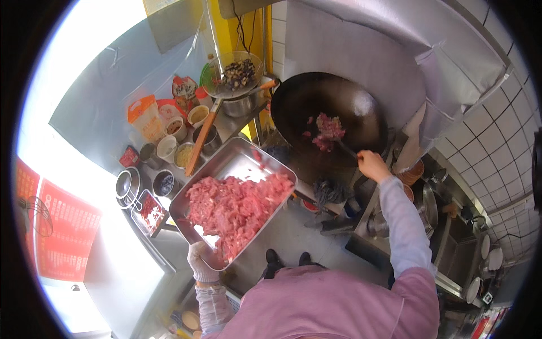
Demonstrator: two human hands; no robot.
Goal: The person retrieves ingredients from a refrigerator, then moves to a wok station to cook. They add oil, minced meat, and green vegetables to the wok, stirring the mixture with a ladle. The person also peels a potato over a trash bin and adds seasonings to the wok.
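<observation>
My left hand (203,261), in a white knitted glove, grips the near corner of a rectangular steel tray (226,154). Sliced raw meat (241,203) covers much of the tray, with bare metal showing toward its far end. Bare and closed around a utensil handle, my right hand (371,165) is over the near right rim of a large dark wok (360,123). The utensil (346,148) reaches down into a small heap of pinkish meat (329,130) in the wok; its working end is partly hidden by the meat.
Left of the wok, a counter holds seasoning tubs (173,127), food packets (144,116) and a small tray of chopped red pieces (149,212). A wood-handled mesh strainer (207,135) with dark pieces rests across a steel pot (241,106). A sink (455,241) is at right.
</observation>
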